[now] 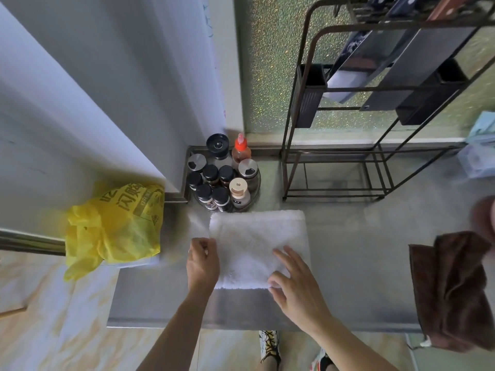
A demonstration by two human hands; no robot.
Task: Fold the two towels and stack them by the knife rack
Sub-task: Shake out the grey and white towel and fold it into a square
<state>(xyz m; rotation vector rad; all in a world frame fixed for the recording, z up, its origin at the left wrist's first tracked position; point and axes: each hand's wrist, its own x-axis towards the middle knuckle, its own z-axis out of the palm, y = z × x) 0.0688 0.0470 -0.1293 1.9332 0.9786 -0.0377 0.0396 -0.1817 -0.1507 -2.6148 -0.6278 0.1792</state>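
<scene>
A white towel [254, 236] lies folded into a rectangle on the steel counter [361, 263], just in front of the spice jars. My left hand [202, 263] grips its left edge. My right hand [292, 279] rests flat on its near right corner with fingers spread. A brown towel [450, 287] hangs crumpled over the counter's right edge, away from both hands. The dark wire knife rack [375, 116] stands at the back right, with knives hanging in its top.
A round tray of spice jars and a red-capped bottle [225, 178] sits at the back, touching the white towel's far edge. A yellow plastic bag [115, 223] hangs at the left. Some blue packaging [479, 153] sits at far right. Shoes show below the counter edge.
</scene>
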